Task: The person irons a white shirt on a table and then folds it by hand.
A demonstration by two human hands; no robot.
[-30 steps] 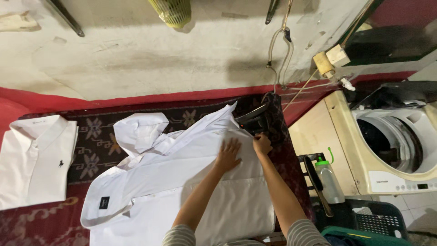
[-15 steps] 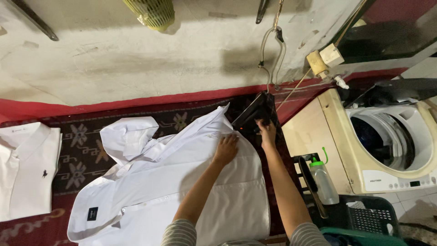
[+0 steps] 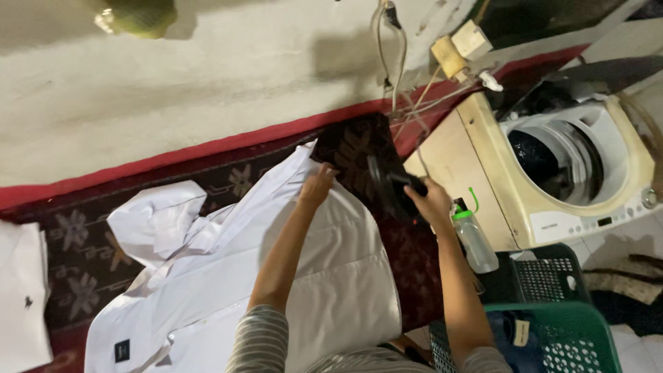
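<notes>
Smooth white cotton shirt (image 3: 276,276) lies spread, softly creased, across a dark patterned woven cloth (image 3: 90,269) covering the bench, its collar end toward the rough grey plaster wall (image 3: 207,76). Left hand (image 3: 318,185) presses down with fingers together on the shirt's upper edge, while right hand (image 3: 431,202) is curled around the handle of a black flat-soled iron (image 3: 388,186), held tilted just past the shirt's right side. Nearby stand a clear plastic spray bottle (image 3: 475,240), a cream top-loading washing machine (image 3: 573,166) with round opening, and a green perforated plastic basket (image 3: 552,338).
</notes>
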